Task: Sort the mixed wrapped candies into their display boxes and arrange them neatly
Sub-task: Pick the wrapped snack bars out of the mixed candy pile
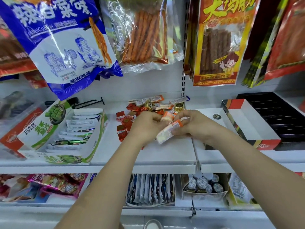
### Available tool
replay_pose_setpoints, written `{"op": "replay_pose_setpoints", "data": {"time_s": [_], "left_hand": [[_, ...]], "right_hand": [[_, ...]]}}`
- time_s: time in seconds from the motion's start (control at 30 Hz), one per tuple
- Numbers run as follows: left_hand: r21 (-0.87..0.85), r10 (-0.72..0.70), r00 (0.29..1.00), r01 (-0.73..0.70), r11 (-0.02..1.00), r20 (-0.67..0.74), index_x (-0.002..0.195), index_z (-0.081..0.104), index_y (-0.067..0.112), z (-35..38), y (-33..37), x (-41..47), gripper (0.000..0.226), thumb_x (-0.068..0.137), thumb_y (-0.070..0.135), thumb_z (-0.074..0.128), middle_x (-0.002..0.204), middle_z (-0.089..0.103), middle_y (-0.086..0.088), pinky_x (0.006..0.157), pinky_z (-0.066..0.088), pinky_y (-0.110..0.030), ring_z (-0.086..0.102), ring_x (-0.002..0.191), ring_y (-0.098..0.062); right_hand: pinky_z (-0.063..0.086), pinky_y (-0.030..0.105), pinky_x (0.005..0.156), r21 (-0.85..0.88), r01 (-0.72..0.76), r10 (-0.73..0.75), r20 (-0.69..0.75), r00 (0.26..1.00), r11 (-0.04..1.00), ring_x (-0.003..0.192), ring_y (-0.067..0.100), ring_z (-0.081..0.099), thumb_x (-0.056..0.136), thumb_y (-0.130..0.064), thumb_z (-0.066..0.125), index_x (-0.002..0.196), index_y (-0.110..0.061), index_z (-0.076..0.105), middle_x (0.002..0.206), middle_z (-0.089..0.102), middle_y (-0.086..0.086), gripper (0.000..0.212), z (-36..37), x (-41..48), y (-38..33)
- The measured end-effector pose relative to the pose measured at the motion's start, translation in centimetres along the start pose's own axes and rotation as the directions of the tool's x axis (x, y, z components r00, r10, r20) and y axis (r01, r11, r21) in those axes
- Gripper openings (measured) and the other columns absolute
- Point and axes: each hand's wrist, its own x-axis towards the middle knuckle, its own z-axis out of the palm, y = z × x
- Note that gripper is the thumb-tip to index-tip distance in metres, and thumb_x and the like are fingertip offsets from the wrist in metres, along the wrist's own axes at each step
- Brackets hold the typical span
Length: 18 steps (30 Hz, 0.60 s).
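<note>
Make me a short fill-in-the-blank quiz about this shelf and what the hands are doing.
The left hand and right hand both grip white bars with ____ ends.
The green box stands ____ of the loose pile.
The red-cornered box at right is ____.
Missing words: orange; left; empty.

Blue hanging bag (66,47): large white characters read 辣白菜味. The Latin line beneath is partly legible, "LaBaiCaiWei". Near the bottom edge I read 够麻够, last character unclear.
Yellow-and-red hanging bag (217,47): I make out only the first big character, 大.
Green display box (41,129), lid: 巧克熊.
Red-and-black display box (264,144), front: script, possibly "Fileo".
Wrapped candies (166,133) that I hold: print too blurred.
</note>
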Motion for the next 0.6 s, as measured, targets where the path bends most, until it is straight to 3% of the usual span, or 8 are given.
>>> {"op": "replay_pose_setpoints", "data": {"time_s": [0.07, 0.13, 0.23, 0.3, 0.37, 0.5, 0.57, 0.6], "left_hand": [[-0.188, -0.047, 0.998, 0.04, 0.981, -0.031, 0.085, 0.075, 0.011, 0.0, 0.3, 0.1, 0.023, 0.092, 0.03, 0.064, 0.065, 0.067, 0.004, 0.056, 0.044, -0.023, 0.057, 0.055, -0.004], [-0.333, -0.102, 0.995, 0.095, 0.938, -0.005, 0.089, 0.075, 0.008, 0.3, 0.8, 0.1, 0.028, 0.094, 0.031, 0.061, 0.065, 0.068, 0.003, 0.054, 0.046, -0.019, 0.058, 0.053, -0.003], [-0.442, -0.117, 0.988, 0.152, 0.884, 0.104, 0.093, 0.073, 0.003, 1.2, 1.3, 0.3, 0.035, 0.095, 0.034, 0.058, 0.091, 0.073, -0.017, 0.083, 0.058, -0.04, 0.07, 0.083, -0.026], [-0.4, -0.069, 0.988, 0.121, 0.909, 0.14, 0.098, 0.071, -0.001, 1.8, 1.7, 0.2, 0.03, 0.095, 0.027, 0.06, 0.1, 0.07, -0.025, 0.09, 0.052, -0.053, 0.066, 0.098, -0.039], [-0.364, -0.041, 0.984, 0.102, 0.926, 0.173, 0.1, 0.072, 0.003, 2.1, 1.9, 0.2, 0.024, 0.094, 0.024, 0.061, 0.099, 0.072, -0.02, 0.092, 0.05, -0.056, 0.066, 0.1, -0.038], [-0.146, 0.012, 0.972, 0.023, 0.989, 0.235, 0.108, 0.071, 0.009, 1.4, 2.4, 0.9, 0.037, 0.099, 0.037, 0.048, 0.097, 0.073, -0.007, 0.086, 0.054, -0.036, 0.068, 0.092, -0.02], [-0.058, 0.051, 0.989, -0.043, 0.997, 0.14, 0.111, 0.07, 0.011, 0.7, 2.5, 1.9, 0.04, 0.099, 0.04, 0.046, 0.093, 0.069, 0.005, 0.07, 0.05, -0.018, 0.063, 0.081, -0.007], [0.003, 0.067, 0.997, -0.067, 0.998, 0.038, 0.114, 0.07, 0.015, 0.5, 2.3, 2.8, 0.034, 0.099, 0.037, 0.048, 0.101, 0.068, 0.008, 0.072, 0.047, -0.016, 0.062, 0.089, -0.005]], "right_hand": [[0.057, 0.022, 0.062, 0.295, -0.027, 0.031, -0.008, 0.999, 0.955, 0.079, 0.022, 0.067, 0.077, 0.013, 0.068, 0.102, -0.007, 0.059, 0.095, 0.069, 0.02, 0.033, 0.0, -0.3, -0.2], [0.051, 0.017, 0.055, 0.433, -0.035, 0.055, -0.035, 0.998, 0.901, 0.071, 0.018, 0.061, 0.082, 0.011, 0.063, 0.101, -0.007, 0.063, 0.087, 0.067, 0.015, 0.026, 0.3, -0.6, -0.4], [0.051, 0.024, 0.054, 0.501, -0.092, 0.119, -0.022, 0.993, 0.86, 0.058, 0.016, 0.047, 0.092, -0.002, 0.056, 0.113, -0.003, 0.061, 0.089, 0.059, 0.017, 0.022, 0.8, -0.7, -0.2], [0.058, 0.039, 0.072, 0.528, -0.163, 0.173, 0.03, 0.984, 0.834, 0.07, 0.023, 0.06, 0.093, -0.008, 0.054, 0.12, -0.01, 0.058, 0.096, 0.064, 0.016, 0.027, 0.8, -0.8, 0.0], [0.056, 0.046, 0.08, 0.558, -0.19, 0.173, 0.084, 0.981, 0.808, 0.084, 0.029, 0.066, 0.094, -0.008, 0.052, 0.121, -0.015, 0.057, 0.098, 0.068, 0.014, 0.029, 0.4, -1.0, 0.1], [0.057, 0.037, 0.066, 0.565, -0.159, 0.134, 0.085, 0.987, 0.81, 0.077, 0.027, 0.067, 0.093, -0.011, 0.057, 0.117, -0.011, 0.06, 0.09, 0.069, 0.013, 0.024, -0.7, -1.1, -0.3], [0.056, 0.033, 0.063, 0.537, -0.141, 0.136, 0.048, 0.989, 0.832, 0.071, 0.026, 0.067, 0.093, -0.01, 0.057, 0.106, -0.009, 0.061, 0.082, 0.07, 0.013, 0.014, -1.1, -1.0, -0.6], [0.057, 0.034, 0.063, 0.523, -0.135, 0.14, 0.03, 0.99, 0.842, 0.071, 0.028, 0.068, 0.093, -0.008, 0.057, 0.101, -0.009, 0.061, 0.08, 0.071, 0.014, 0.009, -1.2, -0.8, -0.6]]}}
